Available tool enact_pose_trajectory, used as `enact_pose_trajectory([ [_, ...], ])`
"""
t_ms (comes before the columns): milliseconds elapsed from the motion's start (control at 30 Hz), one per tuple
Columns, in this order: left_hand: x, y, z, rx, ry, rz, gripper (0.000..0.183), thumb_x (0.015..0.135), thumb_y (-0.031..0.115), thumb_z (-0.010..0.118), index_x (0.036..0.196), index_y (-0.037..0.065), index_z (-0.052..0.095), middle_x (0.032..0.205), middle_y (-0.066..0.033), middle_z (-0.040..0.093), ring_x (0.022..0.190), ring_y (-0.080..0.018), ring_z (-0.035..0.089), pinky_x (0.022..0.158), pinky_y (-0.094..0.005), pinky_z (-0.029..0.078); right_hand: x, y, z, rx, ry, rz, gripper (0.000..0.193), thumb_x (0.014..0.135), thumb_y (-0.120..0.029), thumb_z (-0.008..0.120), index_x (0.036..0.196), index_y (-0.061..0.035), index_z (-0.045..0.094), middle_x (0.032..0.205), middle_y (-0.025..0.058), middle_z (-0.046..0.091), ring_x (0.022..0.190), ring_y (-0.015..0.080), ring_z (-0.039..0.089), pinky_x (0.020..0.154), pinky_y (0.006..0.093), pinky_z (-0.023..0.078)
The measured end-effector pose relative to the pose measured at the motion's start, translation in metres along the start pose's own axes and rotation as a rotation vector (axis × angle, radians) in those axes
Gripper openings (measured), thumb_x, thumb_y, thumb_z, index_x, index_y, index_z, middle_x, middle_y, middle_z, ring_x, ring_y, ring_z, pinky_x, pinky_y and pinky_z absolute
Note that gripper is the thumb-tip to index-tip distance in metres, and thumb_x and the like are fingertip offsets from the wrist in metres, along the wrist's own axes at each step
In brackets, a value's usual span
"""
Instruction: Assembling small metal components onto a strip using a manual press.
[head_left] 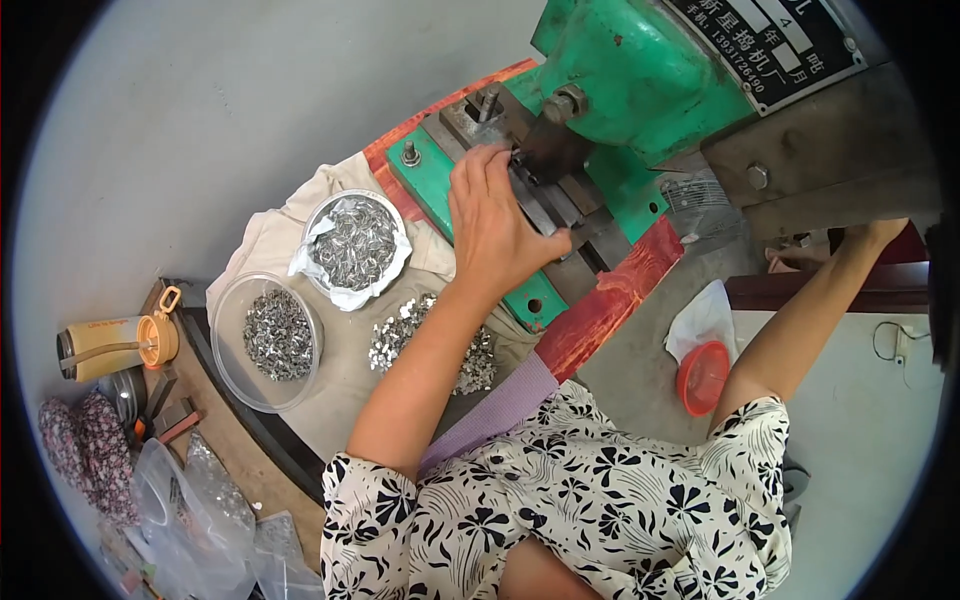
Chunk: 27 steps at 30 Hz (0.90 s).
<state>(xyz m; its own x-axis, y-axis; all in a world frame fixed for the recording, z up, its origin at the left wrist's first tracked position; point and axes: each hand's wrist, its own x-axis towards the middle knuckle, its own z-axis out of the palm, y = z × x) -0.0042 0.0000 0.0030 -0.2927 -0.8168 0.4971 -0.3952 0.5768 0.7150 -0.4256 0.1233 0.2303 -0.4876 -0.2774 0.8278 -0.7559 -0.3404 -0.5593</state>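
My left hand (495,220) rests at the die bed of a green bench press (640,85). Its fingers bend over the near side of the steel die (545,200), and the thumb stands well apart from them. Nothing shows in its grasp, though the fingertips are partly hidden at the tooling. Just above the die hangs the dark punch block (555,150), clamped by a large bolt (565,103). My right forearm (820,310) stretches out to the right, and its hand is out of sight behind the press frame (830,140).
Left of the press, a cloth holds a lined bowl of small metal parts (355,250), a clear tub of similar parts (278,335) and a pile of shiny flat pieces (470,360). A yellow bottle (100,350) lies far left. A red basket (703,378) sits lower right.
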Motion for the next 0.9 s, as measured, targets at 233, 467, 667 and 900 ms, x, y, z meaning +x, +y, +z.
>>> enact_pose_trajectory([
  [233,-0.027,0.017,-0.009,-0.052,-0.048,-0.032,0.091,0.05,0.02,0.085,0.125,-0.007,0.043,0.13,-0.0192,0.043,0.128,-0.0406,0.038,0.109,-0.048,0.032,0.013,-0.017,0.003,-0.087,0.051,0.071,0.034,0.101,-0.024,0.057,0.119,0.0038,0.059,0.111,0.0108,0.065,0.097,0.0225,0.065,0.085,0.0328,0.054],
  [467,-0.034,0.017,-0.009,-0.051,-0.069,-0.058,0.094,0.05,0.021,0.085,0.128,-0.006,0.04,0.131,-0.0195,0.041,0.13,-0.041,0.036,0.11,-0.0493,0.031,-0.033,-0.001,0.024,0.023,0.151,0.05,0.032,0.103,-0.025,0.05,0.116,0.0033,0.059,0.11,0.0111,0.065,0.095,0.022,0.065,0.082,0.0345,0.055],
  [667,-0.027,0.025,-0.006,-0.106,-0.069,-0.037,0.093,0.051,0.02,0.085,0.128,-0.003,0.04,0.131,-0.0207,0.044,0.125,-0.0403,0.039,0.109,-0.0481,0.033,-0.094,0.058,0.016,0.274,0.252,0.158,0.04,0.098,-0.027,0.057,0.123,0.0042,0.057,0.121,0.0141,0.061,0.103,0.0232,0.062,0.094,0.0365,0.05],
  [900,-0.041,-0.021,0.009,-0.315,-0.029,0.001,0.116,0.055,0.061,0.085,0.138,-0.006,0.039,0.139,-0.0268,0.04,0.133,-0.0454,0.036,0.112,-0.0521,0.028,-0.289,-0.011,0.129,-0.276,-0.356,0.541,0.037,0.101,-0.027,0.059,0.121,0.0035,0.064,0.112,0.0088,0.069,0.099,0.0147,0.062,0.088,0.0298,0.049],
])
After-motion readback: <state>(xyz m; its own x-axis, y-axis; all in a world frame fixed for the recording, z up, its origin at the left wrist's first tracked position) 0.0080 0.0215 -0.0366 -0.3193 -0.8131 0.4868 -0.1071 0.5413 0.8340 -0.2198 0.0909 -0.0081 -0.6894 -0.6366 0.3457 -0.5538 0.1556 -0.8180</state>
